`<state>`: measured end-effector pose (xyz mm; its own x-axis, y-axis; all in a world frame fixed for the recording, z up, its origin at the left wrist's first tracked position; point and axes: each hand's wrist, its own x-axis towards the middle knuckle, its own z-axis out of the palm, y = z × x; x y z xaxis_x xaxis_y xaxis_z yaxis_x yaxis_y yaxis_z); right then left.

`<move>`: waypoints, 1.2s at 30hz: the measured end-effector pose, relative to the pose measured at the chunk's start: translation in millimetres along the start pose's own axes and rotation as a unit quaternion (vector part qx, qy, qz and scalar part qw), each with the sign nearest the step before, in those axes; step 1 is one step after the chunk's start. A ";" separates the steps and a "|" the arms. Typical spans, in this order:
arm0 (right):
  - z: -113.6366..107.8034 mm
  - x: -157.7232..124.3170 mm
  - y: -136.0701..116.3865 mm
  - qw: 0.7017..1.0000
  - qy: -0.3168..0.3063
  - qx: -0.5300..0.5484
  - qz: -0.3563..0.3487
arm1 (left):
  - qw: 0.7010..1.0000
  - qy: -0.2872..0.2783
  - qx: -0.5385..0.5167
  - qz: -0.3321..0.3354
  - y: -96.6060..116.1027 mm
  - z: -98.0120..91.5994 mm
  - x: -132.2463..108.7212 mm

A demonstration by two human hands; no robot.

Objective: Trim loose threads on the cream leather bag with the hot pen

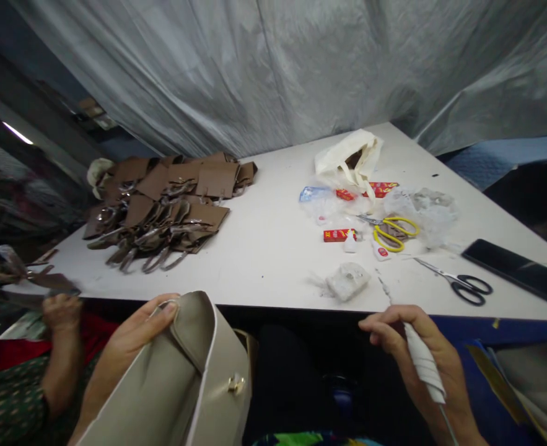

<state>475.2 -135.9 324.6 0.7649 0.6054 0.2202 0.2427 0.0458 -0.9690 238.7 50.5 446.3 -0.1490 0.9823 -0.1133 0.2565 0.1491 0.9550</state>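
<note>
My left hand (143, 337) is closed on the edge of a beige handbag (224, 371), thumb pressed on the rim. The bag is tilted toward me, its mouth open, with a gold metal clasp (236, 384) on the facing side. In my right hand (422, 359) lies a thin pointed tool with a white-wrapped handle (424, 365). Its slim tip points away over the table edge, and a thin rod or cord runs from its back end. My right thumb and index finger come close together beside the handle. The two hands are apart.
Brown handbags (171, 198) are heaped on the white table (273, 248). Toward the right lie yellow-handled scissors (394, 232), black-handled scissors (471, 288), a black phone (517, 269), a red box (338, 235), a clear plastic packet (347, 282) and a cream cloth bag (350, 158). A co-worker's hand (62, 310) is at left.
</note>
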 end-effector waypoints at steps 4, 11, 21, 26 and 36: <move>11.3 -16.3 -6.4 0.994 -0.106 0.008 -0.011 | 1.000 -0.006 -0.019 -0.016 -9.9 -22.3 -4.1; 20.8 -39.6 1.9 0.955 -0.233 -0.049 -0.176 | 0.985 0.105 0.066 0.122 -94.0 -3.6 -23.1; 28.3 -47.4 2.4 0.890 -0.304 -0.264 -0.212 | 0.980 0.110 0.106 0.131 -133.5 3.4 -32.2; 39.3 -53.0 8.8 0.876 -0.337 -0.286 -0.193 | 0.987 0.076 0.113 0.089 -144.8 -4.0 -35.6; 49.8 -73.5 26.4 0.938 -0.214 -0.219 -0.162 | 0.979 0.073 0.165 0.091 -157.0 -30.6 -35.7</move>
<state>395.7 -139.6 277.2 0.3211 0.8843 0.3389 0.7146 0.0086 -0.6995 174.5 -11.4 308.8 -0.2002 0.9731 0.1142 0.5822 0.0244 0.8127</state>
